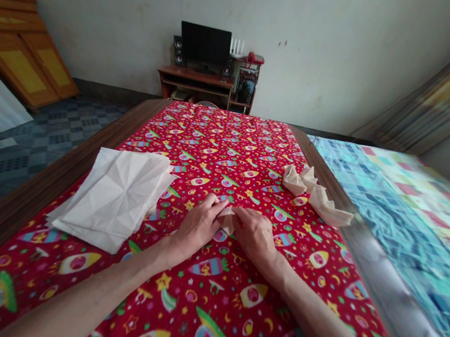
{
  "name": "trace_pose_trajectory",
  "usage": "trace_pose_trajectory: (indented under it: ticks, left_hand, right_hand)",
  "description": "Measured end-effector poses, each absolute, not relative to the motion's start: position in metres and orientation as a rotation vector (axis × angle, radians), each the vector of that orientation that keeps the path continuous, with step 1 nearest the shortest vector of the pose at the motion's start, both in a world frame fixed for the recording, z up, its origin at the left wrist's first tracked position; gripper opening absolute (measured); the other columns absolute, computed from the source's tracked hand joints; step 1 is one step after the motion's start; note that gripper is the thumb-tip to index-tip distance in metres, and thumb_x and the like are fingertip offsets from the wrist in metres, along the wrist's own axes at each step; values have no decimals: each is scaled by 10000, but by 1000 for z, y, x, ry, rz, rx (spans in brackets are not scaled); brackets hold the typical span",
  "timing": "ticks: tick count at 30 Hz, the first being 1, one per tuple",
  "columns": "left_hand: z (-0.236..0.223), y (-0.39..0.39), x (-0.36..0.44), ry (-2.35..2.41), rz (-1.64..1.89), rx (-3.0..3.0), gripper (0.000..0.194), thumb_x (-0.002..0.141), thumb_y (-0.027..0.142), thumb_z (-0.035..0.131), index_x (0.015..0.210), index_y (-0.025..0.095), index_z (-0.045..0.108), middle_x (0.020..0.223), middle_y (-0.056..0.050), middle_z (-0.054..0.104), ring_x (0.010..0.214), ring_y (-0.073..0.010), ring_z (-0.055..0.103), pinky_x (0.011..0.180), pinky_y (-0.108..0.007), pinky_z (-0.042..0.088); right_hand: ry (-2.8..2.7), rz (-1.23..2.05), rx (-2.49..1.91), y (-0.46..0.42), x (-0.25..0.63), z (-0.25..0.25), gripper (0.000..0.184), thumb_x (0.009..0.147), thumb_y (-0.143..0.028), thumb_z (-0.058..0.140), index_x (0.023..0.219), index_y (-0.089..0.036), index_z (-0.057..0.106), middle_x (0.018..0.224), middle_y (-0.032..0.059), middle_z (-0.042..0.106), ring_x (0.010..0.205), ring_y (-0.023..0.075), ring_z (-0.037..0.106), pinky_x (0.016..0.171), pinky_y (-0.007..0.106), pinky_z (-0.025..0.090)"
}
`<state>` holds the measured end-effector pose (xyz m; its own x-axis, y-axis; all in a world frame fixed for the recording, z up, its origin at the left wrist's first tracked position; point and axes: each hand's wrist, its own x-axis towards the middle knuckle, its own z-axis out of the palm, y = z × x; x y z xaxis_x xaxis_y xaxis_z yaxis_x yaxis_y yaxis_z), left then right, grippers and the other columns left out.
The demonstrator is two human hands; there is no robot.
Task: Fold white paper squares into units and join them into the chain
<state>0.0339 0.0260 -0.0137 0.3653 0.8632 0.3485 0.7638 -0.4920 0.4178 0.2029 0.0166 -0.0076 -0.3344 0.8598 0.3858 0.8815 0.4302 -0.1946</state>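
Observation:
Between my two hands, low over the middle of the red patterned cloth [208,269], is a small piece of folded cream paper [227,222]. My left hand [199,224] grips its left side, with thumb and forefinger closed on it. On the right side my right hand [255,234] pinches the same paper, fingers curled. Much of the paper is hidden behind the fingers. To the left lies a stack of creased paper sheets [121,191], the top one marked with star-shaped fold lines. Several folded paper shapes [326,207] with pointed tips sit at the right.
Dark wooden table edges [53,186] run along both sides of the cloth. A bed with a blue and checked cover [406,222] adjoins the right side. Beyond the far end stands a desk [197,78] with a monitor [204,47]. A wooden cabinet [24,51] is at far left.

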Motion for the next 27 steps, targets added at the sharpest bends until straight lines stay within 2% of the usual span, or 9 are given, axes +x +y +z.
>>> trace_pose_trajectory:
  ticks: [4,8,12,18,23,27]
  left_hand:
    - [-19,28,34,1405,790,2478,374,843,50,469,1171,194,574,976,-38,567,887,-154,593,775,-255,513]
    - [-18,23,31,1274,826,2619,282,899,88,452,1126,193,580,963,-37,594,895,-165,593,794,-282,511]
    - [-11,14,26,1182,787,2833,181,919,142,474,1021,176,620,941,-48,625,922,-196,570,821,-337,488]
    - [-9,12,25,1118,753,2838,161,919,142,483,898,157,642,912,-53,636,924,-193,553,800,-326,484]
    - [-16,17,26,1128,932,2575,107,880,129,554,843,163,649,877,-29,637,858,-157,582,776,-276,493]
    - [-16,20,28,1178,968,2377,84,842,119,607,784,166,644,830,-15,613,767,-127,597,706,-233,492]
  right_hand:
    - [-2358,-205,-1510,10,211,-6,186,896,-189,482,924,-226,662,767,25,626,645,134,508,521,254,254]
    - [-2522,-250,-1459,5,218,0,233,907,-177,480,1077,-228,630,875,59,619,750,164,516,523,253,289]
    - [-2626,-264,-1417,5,226,5,273,897,-162,494,1141,-225,599,918,80,595,812,193,509,555,254,345]
    - [-2622,-211,-1134,9,239,-2,226,903,-172,494,1068,-207,644,968,86,598,854,200,508,687,291,416]
    - [-2347,161,-1068,15,243,-20,196,926,-227,492,994,-201,674,889,56,624,796,139,562,675,238,437]
    - [-2216,406,-1143,18,241,-19,169,911,-266,525,928,-203,682,865,40,644,753,126,596,670,227,445]
